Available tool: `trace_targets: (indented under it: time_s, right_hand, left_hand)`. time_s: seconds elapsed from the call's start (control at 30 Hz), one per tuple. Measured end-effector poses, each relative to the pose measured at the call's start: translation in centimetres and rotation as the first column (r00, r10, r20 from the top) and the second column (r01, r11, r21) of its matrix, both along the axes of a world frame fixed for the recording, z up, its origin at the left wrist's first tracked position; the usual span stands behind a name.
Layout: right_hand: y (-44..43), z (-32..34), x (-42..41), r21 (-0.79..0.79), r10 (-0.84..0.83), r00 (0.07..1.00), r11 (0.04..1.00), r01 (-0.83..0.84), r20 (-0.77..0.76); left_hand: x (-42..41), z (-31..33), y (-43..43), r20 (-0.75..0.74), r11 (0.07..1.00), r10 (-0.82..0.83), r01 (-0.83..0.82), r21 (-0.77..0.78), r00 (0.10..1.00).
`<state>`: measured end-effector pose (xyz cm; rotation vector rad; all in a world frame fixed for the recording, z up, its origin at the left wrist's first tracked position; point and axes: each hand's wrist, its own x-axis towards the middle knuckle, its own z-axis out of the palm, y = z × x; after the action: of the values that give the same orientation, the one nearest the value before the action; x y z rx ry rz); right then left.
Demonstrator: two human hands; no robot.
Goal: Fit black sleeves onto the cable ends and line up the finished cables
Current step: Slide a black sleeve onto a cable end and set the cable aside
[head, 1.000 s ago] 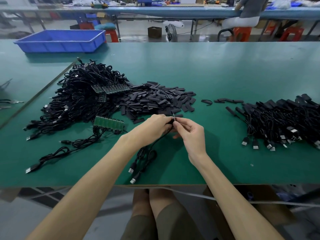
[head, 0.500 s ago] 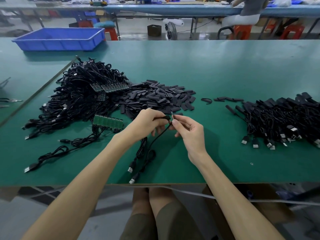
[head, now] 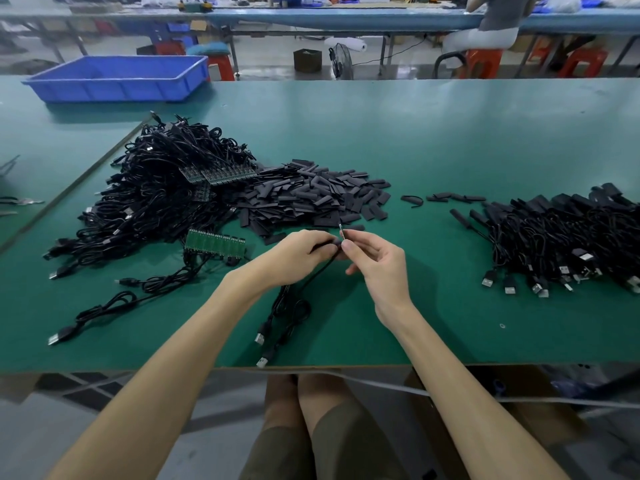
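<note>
One thin black cable (head: 313,273) droops, left grip (head: 298,258) pinching its sleeve (head: 328,242), right grip (head: 377,261) its silvery tip (head: 341,230).

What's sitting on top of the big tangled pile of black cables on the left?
Strips of small green circuit boards lie on the tangled black cable pile near its right edge. Whatever is buried deeper is hidden.

At frame centre a black cable (head: 313,276) is gripped by the left hand (head: 294,258). Its thin tip is pinched by the right hand (head: 378,262).
</note>
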<state>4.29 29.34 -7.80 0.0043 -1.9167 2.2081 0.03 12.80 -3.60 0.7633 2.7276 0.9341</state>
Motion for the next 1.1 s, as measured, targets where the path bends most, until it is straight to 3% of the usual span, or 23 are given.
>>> trace_targets:
  time_s: [0.3, 0.47, 1.1]
  right_hand:
    - [0.47, -0.02, -0.12, -0.179, -0.091, 0.995, 0.979, 0.094, 0.029]
    - [0.52, -0.05, -0.03, -0.061, -0.098, 0.995, 0.993, 0.099, 0.015]
    - [0.23, -0.32, -0.14, 0.046, -0.084, 0.996, 0.995, 0.083, 0.004]
  left_hand:
    - [-0.70, -0.47, -0.74, 0.028, 0.964, 0.120, -0.123, 0.237, 0.992]
    - [-0.69, -0.52, -0.75, 0.043, 0.942, 0.152, -0.157, 0.296, 0.988]
    - [-0.56, -0.12, -0.82, -0.059, 0.971, 0.177, -0.165, 0.174, 0.982]
